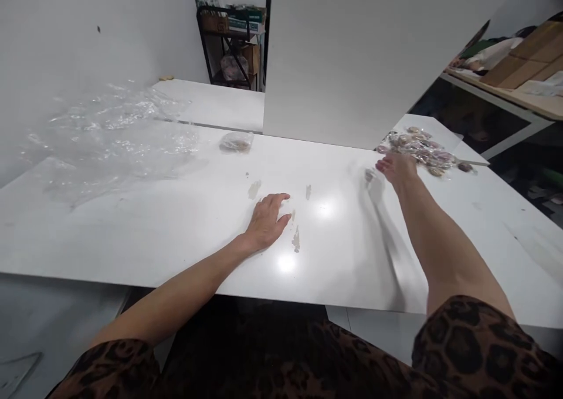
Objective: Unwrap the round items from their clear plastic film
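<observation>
My left hand rests on the white table, fingers spread and curved, thumb apart, with nothing in it. Pale scuff marks show on the surface beside its fingertips. On the right, my right hand reaches out to the near left edge of a pile of small items in clear plastic wrappers. Its fingers point left and look stretched out, slightly blurred, and I see nothing held. A single clear packet with something brownish inside lies near the table's back edge, beyond my left hand.
A large heap of crumpled clear plastic covers the table's back left. An upright white panel stands behind the table. Farther back are a black shelf rack with boxes and, at right, a bench with cardboard.
</observation>
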`<state>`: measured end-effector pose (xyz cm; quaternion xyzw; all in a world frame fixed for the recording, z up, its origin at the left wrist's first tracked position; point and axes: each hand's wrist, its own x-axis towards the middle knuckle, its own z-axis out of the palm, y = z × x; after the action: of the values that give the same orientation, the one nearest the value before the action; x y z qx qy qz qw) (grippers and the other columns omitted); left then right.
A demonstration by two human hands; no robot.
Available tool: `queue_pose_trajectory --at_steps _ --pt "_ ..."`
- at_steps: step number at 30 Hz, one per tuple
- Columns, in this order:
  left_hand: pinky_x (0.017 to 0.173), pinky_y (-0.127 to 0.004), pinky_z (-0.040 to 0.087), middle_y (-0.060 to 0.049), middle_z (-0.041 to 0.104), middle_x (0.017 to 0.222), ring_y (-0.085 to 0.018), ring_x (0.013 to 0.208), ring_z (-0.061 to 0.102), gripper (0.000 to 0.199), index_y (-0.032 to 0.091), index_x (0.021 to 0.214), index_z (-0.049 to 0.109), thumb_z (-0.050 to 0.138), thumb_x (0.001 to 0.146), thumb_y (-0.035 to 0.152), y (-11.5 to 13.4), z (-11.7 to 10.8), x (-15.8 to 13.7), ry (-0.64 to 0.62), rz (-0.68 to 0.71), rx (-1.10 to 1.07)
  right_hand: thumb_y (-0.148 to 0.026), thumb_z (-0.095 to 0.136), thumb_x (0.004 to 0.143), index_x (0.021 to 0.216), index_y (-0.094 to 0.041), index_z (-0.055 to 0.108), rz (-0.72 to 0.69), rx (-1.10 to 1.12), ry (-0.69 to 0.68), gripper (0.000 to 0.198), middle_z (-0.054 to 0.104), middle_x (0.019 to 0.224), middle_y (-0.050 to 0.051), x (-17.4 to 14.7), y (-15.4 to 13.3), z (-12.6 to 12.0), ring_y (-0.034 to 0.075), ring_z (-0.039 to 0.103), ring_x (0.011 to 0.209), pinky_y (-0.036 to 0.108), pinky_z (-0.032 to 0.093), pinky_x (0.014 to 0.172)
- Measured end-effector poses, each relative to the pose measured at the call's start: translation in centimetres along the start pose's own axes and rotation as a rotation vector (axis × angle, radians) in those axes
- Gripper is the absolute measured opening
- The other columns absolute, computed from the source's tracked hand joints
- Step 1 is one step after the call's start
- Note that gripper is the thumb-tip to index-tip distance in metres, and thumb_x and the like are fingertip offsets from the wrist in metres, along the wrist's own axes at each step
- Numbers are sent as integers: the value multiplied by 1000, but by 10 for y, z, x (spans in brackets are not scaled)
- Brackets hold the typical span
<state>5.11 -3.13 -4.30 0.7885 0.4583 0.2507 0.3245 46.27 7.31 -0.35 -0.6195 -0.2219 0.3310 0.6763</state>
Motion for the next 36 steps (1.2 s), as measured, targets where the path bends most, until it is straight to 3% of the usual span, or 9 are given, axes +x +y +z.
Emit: queue_pose_trajectory --at_steps 5,9,13,16,21,24,27,32,36 --pt "122 -53 36 -11 58 144 -29 133 56 43 22 140 52 55 97 24 3 -1 -1 -23 16 35 -7 72 70 81 -17 65 54 -179 -212 17 69 76 5 -77 53 49 14 64 60 23 50 49" --pt "119 -51 40 -10 58 144 -28 133 56 41 22 139 52 54 98 24 3 0 0 -10 12 18 -20 75 74 85 -19 69 -118 -330 -483 13 68 82 3 -126 61 113 14 64 67 26 53 59" --pt "113 -48 45 -10 59 140 -26 125 60 36 22 132 55 51 97 18 -1 3 4 103 37 -21 -26 70 81 98 -19 69 -467 -612 -634 19 68 102 9 -144 65 200 22 65 86 42 57 86" --pt "111 -46 46 -9 60 132 -25 123 60 35 22 126 56 48 94 11 -4 2 8 257 52 -34 -16 69 78 119 -19 66 -725 -791 -725 41 61 131 16 -148 75 260 33 58 118 55 45 110" --pt "109 -46 46 -10 60 131 -25 129 55 36 22 121 55 47 90 7 -5 -2 11 417 52 -73 -9 65 76 120 -18 63 -766 -897 -750 45 54 140 20 -155 90 317 41 44 134 65 36 115" --pt "110 -46 45 -10 59 134 -25 132 54 38 23 124 54 49 89 9 -3 -4 11 449 47 -111 -10 61 80 87 -19 62 -707 -838 -671 11 66 113 16 -156 91 318 35 53 122 59 40 114" --pt "114 -47 43 -12 58 139 -27 136 52 38 22 129 52 53 92 15 -1 -6 14 474 -4 -208 -17 64 82 70 -22 57 -490 -597 -566 15 63 79 4 -159 85 296 22 61 93 42 55 95" --pt "122 -44 38 -22 42 158 -28 149 41 52 16 148 36 51 103 38 -5 -17 23 622 -251 -548 -21 83 72 73 -22 60 -15 -29 -630 23 63 68 -5 -187 66 217 10 59 64 20 55 58" --pt "117 -39 43 -20 45 156 -24 142 52 64 18 159 19 36 108 52 -10 -23 25 447 -236 -837 -23 90 70 73 -21 62 92 59 -670 28 64 66 -4 -222 58 153 9 61 60 21 57 58"
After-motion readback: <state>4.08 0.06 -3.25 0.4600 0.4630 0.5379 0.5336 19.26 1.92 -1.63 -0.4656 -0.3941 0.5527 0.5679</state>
